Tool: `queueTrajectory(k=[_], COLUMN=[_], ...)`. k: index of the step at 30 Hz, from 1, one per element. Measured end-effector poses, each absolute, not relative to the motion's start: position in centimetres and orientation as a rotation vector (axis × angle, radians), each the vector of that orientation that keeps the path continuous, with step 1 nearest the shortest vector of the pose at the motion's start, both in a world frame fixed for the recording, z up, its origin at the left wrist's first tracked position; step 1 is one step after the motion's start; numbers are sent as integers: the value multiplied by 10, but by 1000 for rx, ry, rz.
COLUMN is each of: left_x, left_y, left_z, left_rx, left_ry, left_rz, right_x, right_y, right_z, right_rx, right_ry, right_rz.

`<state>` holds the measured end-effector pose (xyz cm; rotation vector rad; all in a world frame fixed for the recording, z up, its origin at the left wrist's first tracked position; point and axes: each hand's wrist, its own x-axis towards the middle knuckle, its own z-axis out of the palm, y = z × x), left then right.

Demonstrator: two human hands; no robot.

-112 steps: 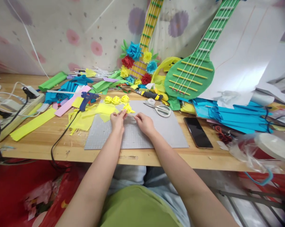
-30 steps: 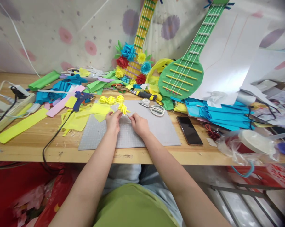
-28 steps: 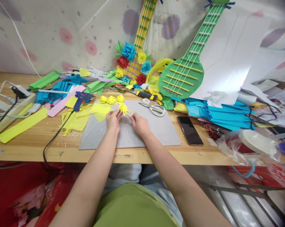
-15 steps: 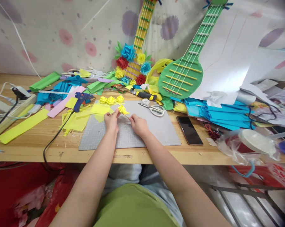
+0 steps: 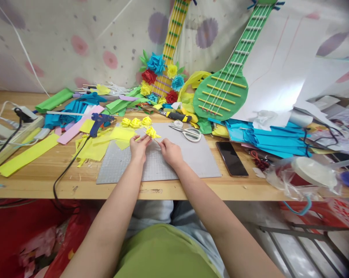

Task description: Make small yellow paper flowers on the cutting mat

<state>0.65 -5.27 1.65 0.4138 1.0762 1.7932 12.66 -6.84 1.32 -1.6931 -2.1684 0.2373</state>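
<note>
Over the grey cutting mat (image 5: 191,164) I hold a yellow paper flower (image 5: 152,133) between my two hands. My left hand (image 5: 139,147) pinches the flower's left side with its fingertips. My right hand (image 5: 171,151) is closed on the flower's lower right end, where a thin stick-like piece partly shows. Just behind the mat lie several finished-looking yellow paper flowers (image 5: 135,122) in a row. Yellow crepe paper pieces (image 5: 122,133) spread to the left of my hands. Scissors (image 5: 191,134) and a small white roll of tape (image 5: 178,124) rest at the mat's back edge.
A blue glue gun (image 5: 99,122) with a black cord lies left. A phone (image 5: 231,158) is right of the mat, beyond it a bagged cup (image 5: 313,173). Behind stand a green paper instrument (image 5: 222,94) and a yellow one (image 5: 171,46). Blue paper (image 5: 267,137) is stacked right.
The yellow flower and my left hand have shifted slightly to the right, and the flower is turned a little. My right hand stays nearly in place, still gripping.
</note>
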Motion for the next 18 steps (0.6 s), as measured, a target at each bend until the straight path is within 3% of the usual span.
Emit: queueTrajectory(k=[18], left_x=[6], left_y=[-54], left_z=[23], left_rx=[381], left_ry=[1008], left_rz=[1723], right_x=[130], right_y=[-67], right_z=[15], right_rx=[-1679], right_ry=[-2160], right_rz=[232])
